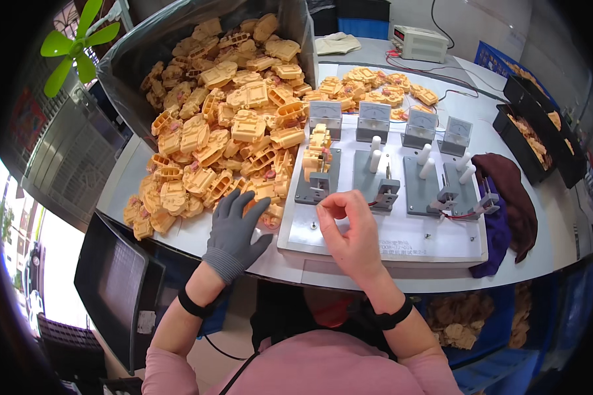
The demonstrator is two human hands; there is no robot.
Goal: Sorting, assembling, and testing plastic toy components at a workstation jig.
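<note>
My left hand, in a grey glove, is open with its fingers spread at the near edge of a large heap of orange-yellow plastic housings. My bare right hand has thumb and forefinger pinched together above a white test board; whatever lies between them, if anything, is too small to make out. Just beyond those fingertips is a metal clamp on the leftmost grey block. One orange housing stands on that block, behind the clamp. The other grey blocks carry white pegs and similar clamps.
Dial meters line the board's back edge. More housings lie behind them, near a power supply with wires. A dark cloth and black bins are at the right. A green fan is far left.
</note>
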